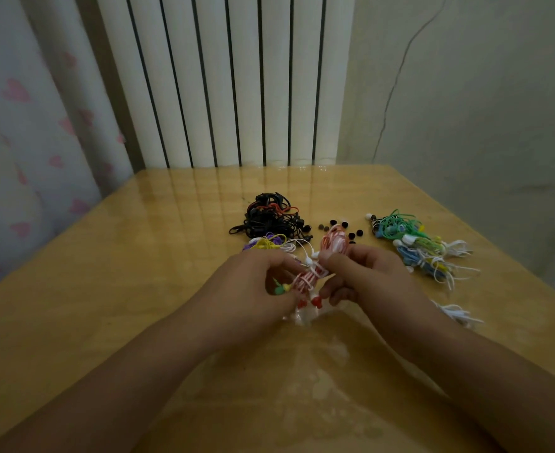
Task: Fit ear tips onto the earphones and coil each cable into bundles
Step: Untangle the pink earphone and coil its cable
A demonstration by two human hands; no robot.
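Over the middle of the wooden table, both hands hold a red-and-white earphone cable bundle. My left hand grips its lower part, with a green and yellow earbud poking out beside the fingers. My right hand pinches the bundle's upper part, where the coil loops out above my thumb. Red earbuds hang below the bundle. Loose black ear tips lie scattered just beyond my hands.
A tangle of black earphones lies at the back, with purple, yellow and white cables in front of it. Coiled green, blue and white bundles lie at the right. A white cable lies by my right forearm. A white radiator stands behind the table.
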